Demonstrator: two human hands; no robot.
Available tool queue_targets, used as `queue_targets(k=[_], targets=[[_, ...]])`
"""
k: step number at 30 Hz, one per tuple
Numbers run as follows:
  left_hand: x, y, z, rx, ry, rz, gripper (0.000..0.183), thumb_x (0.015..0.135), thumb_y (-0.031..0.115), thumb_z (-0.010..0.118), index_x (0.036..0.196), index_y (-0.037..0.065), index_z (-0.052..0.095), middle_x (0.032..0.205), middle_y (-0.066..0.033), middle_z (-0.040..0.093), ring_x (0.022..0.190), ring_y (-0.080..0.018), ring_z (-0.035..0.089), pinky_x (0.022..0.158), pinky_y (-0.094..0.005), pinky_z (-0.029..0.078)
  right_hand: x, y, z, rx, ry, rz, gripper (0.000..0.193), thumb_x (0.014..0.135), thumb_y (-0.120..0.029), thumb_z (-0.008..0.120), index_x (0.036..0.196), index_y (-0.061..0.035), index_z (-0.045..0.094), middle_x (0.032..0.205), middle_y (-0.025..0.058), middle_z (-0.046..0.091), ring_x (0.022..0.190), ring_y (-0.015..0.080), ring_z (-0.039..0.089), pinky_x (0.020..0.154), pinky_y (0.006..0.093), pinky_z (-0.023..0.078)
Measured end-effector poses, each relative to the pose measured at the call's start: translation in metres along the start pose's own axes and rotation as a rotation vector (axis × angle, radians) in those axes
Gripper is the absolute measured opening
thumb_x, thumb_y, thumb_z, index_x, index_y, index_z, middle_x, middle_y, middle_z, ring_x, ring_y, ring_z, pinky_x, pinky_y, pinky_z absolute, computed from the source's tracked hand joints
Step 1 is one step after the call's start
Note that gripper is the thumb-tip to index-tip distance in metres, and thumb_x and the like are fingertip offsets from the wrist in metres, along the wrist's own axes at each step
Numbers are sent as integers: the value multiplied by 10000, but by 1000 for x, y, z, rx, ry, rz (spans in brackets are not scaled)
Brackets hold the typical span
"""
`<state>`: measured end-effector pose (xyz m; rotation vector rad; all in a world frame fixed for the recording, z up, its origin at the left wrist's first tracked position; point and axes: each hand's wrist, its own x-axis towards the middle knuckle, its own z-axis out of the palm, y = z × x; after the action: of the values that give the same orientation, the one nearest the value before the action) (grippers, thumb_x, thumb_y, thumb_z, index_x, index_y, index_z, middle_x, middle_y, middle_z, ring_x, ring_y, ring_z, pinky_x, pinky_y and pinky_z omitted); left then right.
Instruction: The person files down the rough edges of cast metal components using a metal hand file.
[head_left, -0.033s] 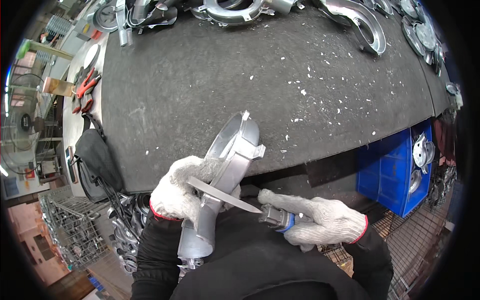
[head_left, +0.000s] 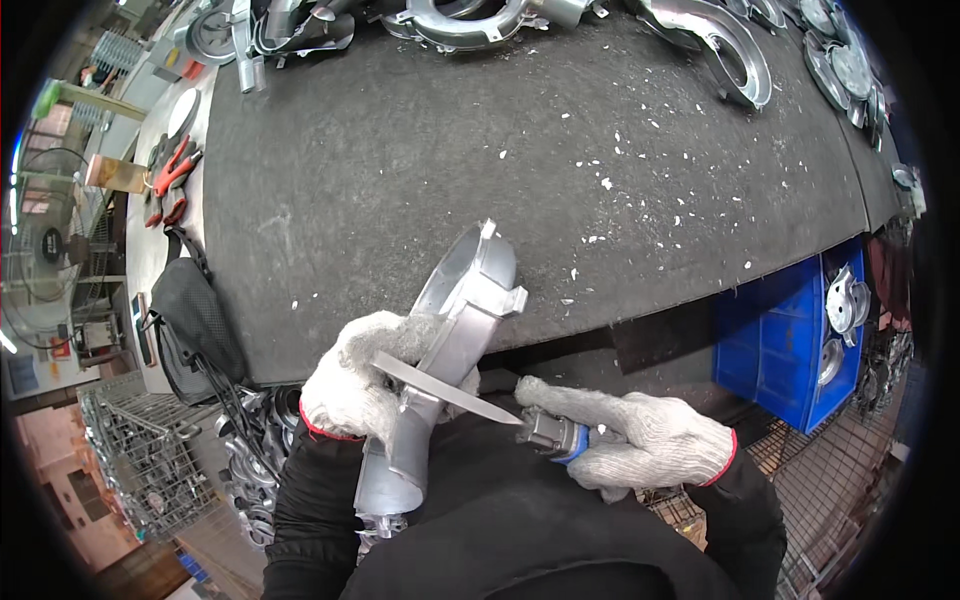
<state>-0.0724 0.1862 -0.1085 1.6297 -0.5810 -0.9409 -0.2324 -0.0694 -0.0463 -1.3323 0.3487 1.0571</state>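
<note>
My left hand (head_left: 350, 380), in a white knit glove with a red cuff, is closed around a silver cast-metal housing (head_left: 462, 338) with a round open end and a tubular lower end. The housing slants over my lap, its round end above the table's near edge. My right hand (head_left: 660, 438), gloved alike, grips a power file (head_left: 448, 392) by its dark grey and blue body. The file's long flat blade crosses the housing near its tubular end, close to my left fingers. I cannot tell whether the blade touches the metal. My right fingers partly hide the tool's body.
The dark table mat (head_left: 400, 180) carries scattered pale chips. More metal castings (head_left: 455, 25) line its far edge. A black bag (head_left: 195, 325) and red-handled pliers (head_left: 175, 168) lie at left. A blue bin (head_left: 765, 345) with metal parts stands at right, a wire basket (head_left: 150, 470) lower left.
The housing and the file blade have shifted very slightly to the left. Both hands keep the same hold.
</note>
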Motion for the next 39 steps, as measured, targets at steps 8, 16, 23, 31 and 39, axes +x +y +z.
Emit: queue_targets(k=[8,16,23,31,39], targets=[[3,24,11,-571,-52,-151,611,684,198,883,1135,-125,628,909,-215,696,795,-254,696,682,-340,565,3,19,4,97,-27,-168,737,951,-189,610,1611,-259,290,1038,19,670,673,97,556,628,252,508],[-1,7,3,-322,12,-90,527,693,173,895,1073,-110,664,915,-169,724,791,-232,715,663,-337,582,9,4,5,252,-21,-67,783,897,-30,575,1606,-238,318,877,-29,559,678,64,516,605,236,481],[0,-1,-4,-581,-89,-48,810,564,350,1001,1153,-82,650,1010,-148,720,866,-214,696,776,-348,563,16,19,7,-131,-59,-240,740,946,-275,628,1606,-282,294,1263,64,665,683,124,603,681,259,547],[-13,-41,-10,-462,346,-114,663,775,217,881,1279,-45,540,1152,-178,685,1053,-246,677,916,-384,543,18,23,11,115,-109,-91,754,939,-292,643,1608,-261,295,891,65,687,672,112,581,667,246,528],[-35,-111,-39,-647,83,103,901,698,259,942,1393,-16,438,1370,-221,572,1247,-325,590,1055,-469,479,18,24,9,161,-93,-90,764,937,-298,651,1609,-286,288,904,42,686,645,113,604,682,283,555]])
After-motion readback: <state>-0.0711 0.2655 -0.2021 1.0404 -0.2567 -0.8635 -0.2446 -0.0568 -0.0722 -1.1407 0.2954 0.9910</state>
